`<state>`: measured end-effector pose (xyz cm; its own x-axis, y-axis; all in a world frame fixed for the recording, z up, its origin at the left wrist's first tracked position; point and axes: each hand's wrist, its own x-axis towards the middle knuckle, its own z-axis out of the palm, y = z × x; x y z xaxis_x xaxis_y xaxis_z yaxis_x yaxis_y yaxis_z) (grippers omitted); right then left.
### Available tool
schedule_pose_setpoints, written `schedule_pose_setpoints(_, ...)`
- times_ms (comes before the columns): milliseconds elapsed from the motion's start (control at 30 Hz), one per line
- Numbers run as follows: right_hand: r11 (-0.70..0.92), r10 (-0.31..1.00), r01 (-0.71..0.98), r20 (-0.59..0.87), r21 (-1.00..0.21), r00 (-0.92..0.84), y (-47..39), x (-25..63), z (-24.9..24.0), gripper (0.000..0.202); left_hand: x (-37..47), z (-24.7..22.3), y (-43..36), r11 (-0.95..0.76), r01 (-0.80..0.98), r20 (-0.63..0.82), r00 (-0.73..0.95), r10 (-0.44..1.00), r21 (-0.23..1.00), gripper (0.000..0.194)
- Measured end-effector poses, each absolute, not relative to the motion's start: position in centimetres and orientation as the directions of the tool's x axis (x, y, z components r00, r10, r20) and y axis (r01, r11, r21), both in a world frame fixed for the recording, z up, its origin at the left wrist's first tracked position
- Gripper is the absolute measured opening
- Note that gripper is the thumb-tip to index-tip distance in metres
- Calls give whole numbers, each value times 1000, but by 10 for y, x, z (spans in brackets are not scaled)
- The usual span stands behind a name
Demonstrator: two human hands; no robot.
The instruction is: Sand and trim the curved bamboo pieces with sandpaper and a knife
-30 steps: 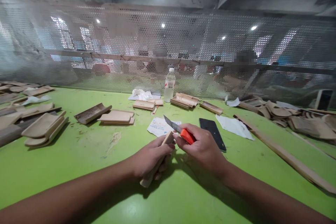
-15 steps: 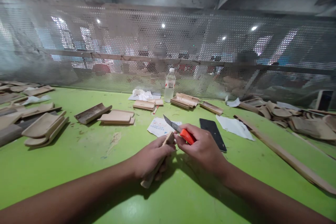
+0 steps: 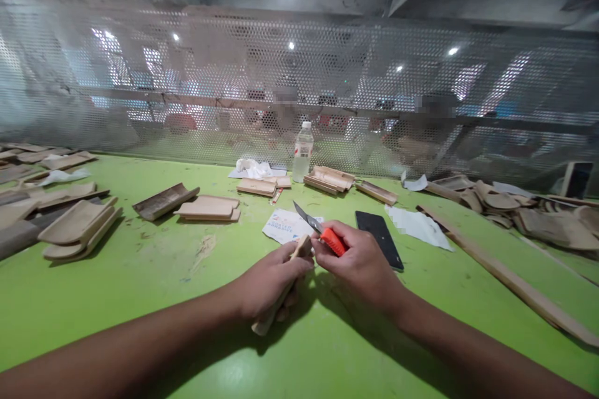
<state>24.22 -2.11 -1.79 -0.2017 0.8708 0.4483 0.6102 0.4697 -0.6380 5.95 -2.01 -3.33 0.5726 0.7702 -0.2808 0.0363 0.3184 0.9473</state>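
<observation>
My left hand [image 3: 271, 283] is wrapped round a pale bamboo piece [image 3: 264, 323], held tilted, with its top end showing above the thumb and its lower end below the palm. In my right hand [image 3: 362, 262] is a utility knife [image 3: 333, 241] with a red-orange handle. Its dark blade points up and to the left, just past the top end of the bamboo piece. Whether the blade touches the bamboo I cannot tell. Behind the blade lies a printed sheet of abrasive paper [image 3: 281, 226] on the green table [image 3: 224, 361].
A dark phone [image 3: 380, 238] lies right of my right hand, beside white paper [image 3: 418, 227]. Stacked bamboo pieces [image 3: 84, 227] sit at left, more [image 3: 543, 224] at right. A long bamboo strip [image 3: 510, 277] crosses the right side. A water bottle [image 3: 302, 153] stands before a perforated metal screen [image 3: 224, 75].
The knife blade has shifted slightly to the right and its tilt has altered a little. My left hand and the bamboo piece have barely moved.
</observation>
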Motion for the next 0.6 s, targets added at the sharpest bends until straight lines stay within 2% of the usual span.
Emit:
schedule_pose_setpoints(133,444,888,595,418,-670,-192,-23,241,-19,20,60,-36,-17,390,-33,-318,518,794,920,21)
schedule_pose_setpoints(233,466,876,600,435,-650,-209,-25,241,-19,19,59,-39,-14,455,-87,-355,502,789,886,26)
schedule_pose_setpoints(400,464,873,609,450,-643,-190,-23,245,-17,14,58,-40,-14,347,-62,-267,519,812,936,21)
schedule_pose_setpoints(600,532,828,618,510,-579,-234,-22,245,-19,17,58,-40,-19,311,13,-268,541,797,950,22)
